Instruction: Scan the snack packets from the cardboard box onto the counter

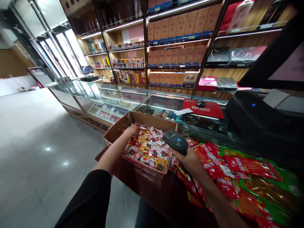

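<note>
An open cardboard box stands near the left corner of the dark red surface, its contents a bed of small wrapped packets in white, red, orange and pink, spread across the floor of the box and lying below its rim. The person's two hands are well apart. The left hand reaches over the box's left wall, fingers down among the packets by the far left part; they are partly hidden, so whether they pinch one cannot be told. The right hand is wrapped around the handle of a black scanner, its head above the box's right wall. Right of the box, toward the surface's right end, larger red packets lie in an overlapping heap, with green-edged packets at the far side; these look like sealed food pouches, though blur there makes it uncertain. Beyond the surface's far edge, a glass display case contains rows of small boxes.
</note>
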The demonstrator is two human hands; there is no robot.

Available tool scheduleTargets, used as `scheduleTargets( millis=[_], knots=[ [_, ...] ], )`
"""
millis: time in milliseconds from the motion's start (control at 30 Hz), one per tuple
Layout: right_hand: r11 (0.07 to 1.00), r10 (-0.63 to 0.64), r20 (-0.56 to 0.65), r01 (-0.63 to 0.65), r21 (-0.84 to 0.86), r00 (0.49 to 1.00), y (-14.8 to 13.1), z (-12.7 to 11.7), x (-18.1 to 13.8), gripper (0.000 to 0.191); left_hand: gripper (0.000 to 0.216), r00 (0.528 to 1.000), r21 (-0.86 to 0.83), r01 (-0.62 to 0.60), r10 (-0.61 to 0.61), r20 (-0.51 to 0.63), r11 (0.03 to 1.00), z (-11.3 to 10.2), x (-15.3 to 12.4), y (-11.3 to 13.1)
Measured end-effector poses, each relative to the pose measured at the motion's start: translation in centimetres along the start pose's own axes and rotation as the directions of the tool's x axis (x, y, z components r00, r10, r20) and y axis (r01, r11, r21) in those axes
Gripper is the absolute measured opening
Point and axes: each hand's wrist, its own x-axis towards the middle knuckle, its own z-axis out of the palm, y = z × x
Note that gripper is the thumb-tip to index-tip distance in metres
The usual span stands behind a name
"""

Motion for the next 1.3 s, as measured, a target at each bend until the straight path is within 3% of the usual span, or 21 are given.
scheduleTargets(
  millis=[133, 267, 367, 467, 533, 600, 667, 700, 800, 900, 967, 1067, 1167, 1233, 1300],
  knots=[
    [1.0, -0.009, -0.004, 0.009, 0.008, 1.0, -0.1, -1.0, -0.5, 0.032, 0.067, 0.999, -0.131, 0.047, -0.048, -0.001, 0.99, -0.1, 0.0, -0.5],
    [1.0, 0.02, 0.031, -0.021, 0.018, 0.999, 0.4, -2.1, -1.0, 0.033, 0.053, 0.991, -0.339, 0.037, -0.079, -0.111, 0.94, -1.8, -0.5, -0.9],
    [0.998, 0.019, 0.06, -0.023, 0.058, 0.998, 0.8, -2.8, -1.5, 0.036, 0.038, 0.978, -0.528, 0.004, -0.114, -0.176, 0.849, -3.9, -1.2, -1.0],
    [0.996, 0.009, 0.044, -0.012, 0.087, 0.999, 1.0, -3.4, -1.8, 0.037, 0.028, 0.98, -0.685, -0.079, -0.071, -0.188, 0.724, -5.8, -2.6, -0.5],
    [0.997, 0.009, 0.022, -0.011, 0.075, 1.0, 1.1, -3.9, -2.1, 0.038, 0.025, 0.982, -0.788, -0.157, 0.009, -0.189, 0.595, -6.7, -4.0, 0.3],
    [0.998, 0.005, 0.006, -0.006, 0.064, 1.0, 1.2, -4.4, -2.3, 0.04, 0.025, 0.974, -0.915, -0.214, 0.141, -0.176, 0.342, -7.2, -5.8, 1.4],
    [0.998, -0.002, -0.012, 0.003, 0.068, 1.0, 1.2, -4.9, -2.5, 0.04, 0.032, 0.944, -0.98, -0.194, 0.28, -0.173, 0.05, -7.4, -7.8, 2.9],
    [0.997, -0.003, -0.022, 0.005, 0.071, 1.0, 1.2, -5.2, -2.7, 0.038, 0.036, 0.927, -0.985, -0.166, 0.333, -0.174, -0.052, -7.5, -8.8, 3.7],
    [0.999, 0.001, -0.052, 0.002, 0.053, 0.999, 1.0, -6.1, -3.2, 0.035, 0.04, 0.884, -0.982, -0.115, 0.436, -0.169, -0.147, -7.4, -11.3, 6.6],
    [1.0, -0.023, -0.07, 0.023, -0.003, 0.997, 1.0, -7.2, -3.8, 0.033, 0.042, 0.847, -0.986, -0.118, 0.507, -0.16, -0.115, -7.0, -12.9, 9.6],
    [0.999, -0.034, -0.11, 0.03, -0.036, 0.993, 1.3, -7.9, -4.3, 0.032, 0.045, 0.83, -0.984, -0.173, 0.533, -0.165, -0.036, -6.6, -13.4, 11.4],
    [0.998, -0.03, -0.201, 0.02, -0.054, 0.979, 2.1, -9.2, -5.1, 0.033, 0.04, 0.835, -0.92, -0.32, 0.527, -0.159, 0.228, -6.0, -13.8, 13.6],
    [0.997, -0.059, -0.248, 0.044, -0.064, 0.967, 2.8, -10.5, -6.3, 0.038, 0.03, 0.822, -0.661, -0.529, 0.516, -0.241, 0.532, -5.8, -14.0, 15.2],
    [0.994, -0.084, -0.243, 0.065, -0.085, 0.966, 2.9, -11.3, -7.2, 0.041, 0.026, 0.781, -0.476, -0.621, 0.545, -0.305, 0.623, -5.8, -14.2, 16.0],
    [0.99, -0.109, -0.231, 0.086, -0.108, 0.967, 2.9, -11.9, -8.0, 0.045, 0.025, 0.754, -0.386, -0.656, 0.577, -0.313, 0.649, -5.8, -14.5, 16.9]
  ],
)
